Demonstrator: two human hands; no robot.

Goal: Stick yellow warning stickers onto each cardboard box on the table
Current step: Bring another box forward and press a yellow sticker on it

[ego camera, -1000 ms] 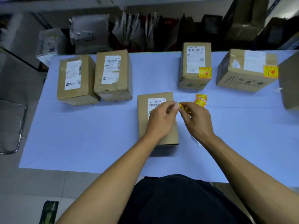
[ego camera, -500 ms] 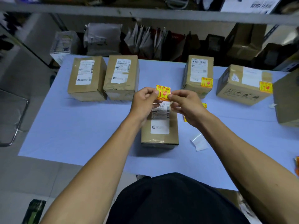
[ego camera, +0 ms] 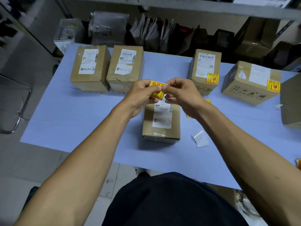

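A yellow and red warning sticker (ego camera: 156, 88) is pinched between my left hand (ego camera: 140, 95) and my right hand (ego camera: 182, 95), held in the air above the far end of the near cardboard box (ego camera: 161, 121). That box lies in the middle of the blue table and carries only a white label. At the back left stand two boxes (ego camera: 90, 67) (ego camera: 126, 67) with white labels only. On the right, two boxes (ego camera: 205, 69) (ego camera: 250, 82) each bear a yellow sticker.
A stack of stickers (ego camera: 207, 101) peeks out behind my right wrist. A white backing slip (ego camera: 200, 138) lies right of the near box. Another box (ego camera: 291, 101) sits at the right edge. Parcels and bags fill the shelf behind the table (ego camera: 81, 111).
My hands lifted the sticker from beside the stack up over the near box. The sticker now faces me, held at both sides. The camera tilted up a little.
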